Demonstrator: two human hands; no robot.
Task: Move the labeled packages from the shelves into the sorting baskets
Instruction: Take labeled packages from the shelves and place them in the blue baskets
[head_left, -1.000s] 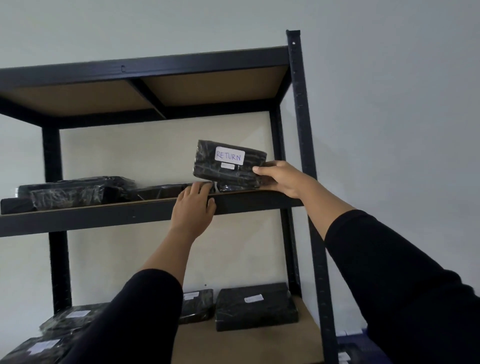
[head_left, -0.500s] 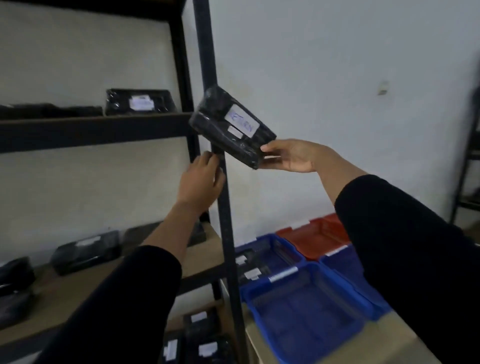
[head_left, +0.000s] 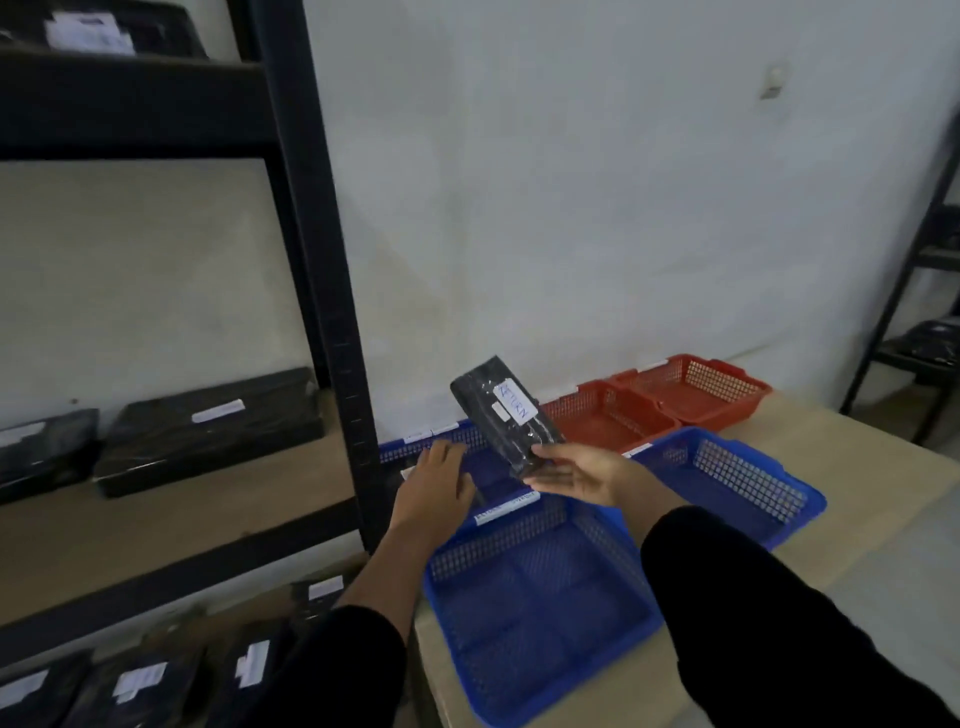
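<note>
My right hand (head_left: 574, 470) holds a black wrapped package (head_left: 501, 413) by its lower end; its white label reads RETURN. The package stands tilted above the far blue basket (head_left: 441, 439). My left hand (head_left: 436, 483) hovers just left of it with relaxed fingers and holds nothing. A near blue basket (head_left: 540, 618) lies below my hands, and another blue basket (head_left: 737, 478) sits to the right. Behind them are two red baskets (head_left: 602, 415) (head_left: 696, 387). More labeled black packages (head_left: 208, 426) lie on the shelf at left.
A black metal shelf post (head_left: 317, 260) stands just left of my hands. The baskets sit on a light wooden table (head_left: 852, 462) against a white wall. Several labeled packages (head_left: 140, 680) fill the bottom shelf. Another dark rack (head_left: 930, 249) stands at the far right.
My view has swung down and right from the shelf to the baskets. My right hand has carried the RETURN package down from shelf height to above the blue baskets; my left hand followed.
</note>
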